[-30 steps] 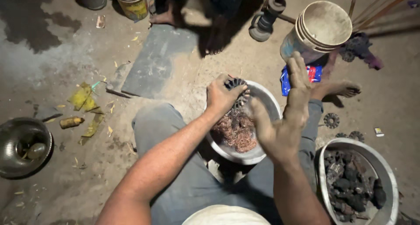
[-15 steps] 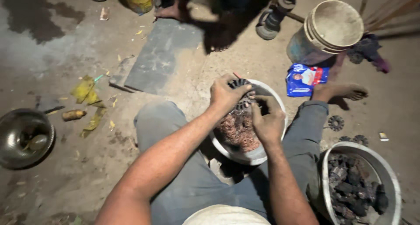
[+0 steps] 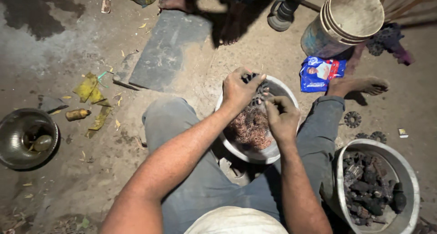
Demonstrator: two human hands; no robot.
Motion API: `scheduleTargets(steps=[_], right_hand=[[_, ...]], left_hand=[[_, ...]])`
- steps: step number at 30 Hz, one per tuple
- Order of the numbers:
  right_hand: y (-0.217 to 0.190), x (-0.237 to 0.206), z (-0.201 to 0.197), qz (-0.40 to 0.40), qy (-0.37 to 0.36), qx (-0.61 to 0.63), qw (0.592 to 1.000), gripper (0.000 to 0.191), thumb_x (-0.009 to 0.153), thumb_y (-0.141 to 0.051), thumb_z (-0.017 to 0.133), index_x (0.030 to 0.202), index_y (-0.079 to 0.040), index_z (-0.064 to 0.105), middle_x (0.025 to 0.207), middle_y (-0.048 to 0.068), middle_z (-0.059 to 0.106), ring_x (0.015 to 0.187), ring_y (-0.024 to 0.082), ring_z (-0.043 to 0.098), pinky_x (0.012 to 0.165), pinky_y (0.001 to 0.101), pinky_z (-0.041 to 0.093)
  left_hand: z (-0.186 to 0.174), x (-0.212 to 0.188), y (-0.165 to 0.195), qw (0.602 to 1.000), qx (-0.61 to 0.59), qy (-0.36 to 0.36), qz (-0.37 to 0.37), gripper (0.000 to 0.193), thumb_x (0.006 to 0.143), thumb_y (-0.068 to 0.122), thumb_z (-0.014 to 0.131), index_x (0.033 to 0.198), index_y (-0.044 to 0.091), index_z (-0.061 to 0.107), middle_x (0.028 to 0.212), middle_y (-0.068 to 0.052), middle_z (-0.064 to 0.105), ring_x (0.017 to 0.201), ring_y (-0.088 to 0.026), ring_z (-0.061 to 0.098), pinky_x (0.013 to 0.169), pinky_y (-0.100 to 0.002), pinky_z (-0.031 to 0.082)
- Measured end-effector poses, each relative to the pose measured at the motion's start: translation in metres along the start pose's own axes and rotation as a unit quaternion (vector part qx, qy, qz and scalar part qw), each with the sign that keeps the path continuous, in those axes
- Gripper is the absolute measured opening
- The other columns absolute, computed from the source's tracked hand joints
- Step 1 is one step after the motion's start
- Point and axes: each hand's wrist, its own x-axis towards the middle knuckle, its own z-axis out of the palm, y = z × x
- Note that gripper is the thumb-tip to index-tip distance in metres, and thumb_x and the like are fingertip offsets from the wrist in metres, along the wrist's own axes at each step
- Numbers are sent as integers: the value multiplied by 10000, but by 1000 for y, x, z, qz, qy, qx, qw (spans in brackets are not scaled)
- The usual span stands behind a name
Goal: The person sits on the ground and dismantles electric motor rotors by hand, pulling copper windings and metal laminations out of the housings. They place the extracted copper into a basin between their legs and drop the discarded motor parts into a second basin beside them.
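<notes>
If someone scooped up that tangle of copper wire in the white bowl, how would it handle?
The copper wire lies as a loose, curly heap in the white bowl, so it would likely come up springy and floppy, in clumps. Its strands look thin, so probably light, and stray ends may snag fingers or trail behind.

I have one view only, from the camera on the person's head, tilted steeply down at the lap and the dirt floor [image 3: 82, 170]. It sits close: both forearms rise from the bottom edge, and the left hand [image 3: 239, 89] and right hand [image 3: 282, 118] meet near the middle of the frame. The far edge reaches a stack of buckets [image 3: 346, 20] at upper right. No second view overlaps it.
</notes>
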Motion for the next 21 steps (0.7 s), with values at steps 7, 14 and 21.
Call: scheduleTargets(steps=[7,14,21], right_hand=[[9,-13,-14,-54,34,-69,996,94,939,-48,735,1022,-4,742,781,75,708,672,97,621,608,276,499],[22,-19,-26,-151,58,-81,984,87,942,-13,743,1028,-11,726,884,111,731,763,132,687,690,295,543],[21,-21,-34,-112,20,-111,987,117,912,-27,779,1010,-19,715,829,79,696,666,130,627,609,280,500]], left_hand=[[9,-6,-1,992,106,-32,60,403,778,364,884,881,7,728,794,-170,745,714,-245,724,670,-400,567],[15,-7,-16,989,61,-85,105,404,802,351,877,986,24,727,855,-167,766,760,-250,748,668,-351,586],[16,-7,-26,959,168,-124,190,396,889,335,883,985,1,692,835,-141,757,706,-219,741,649,-366,583]])
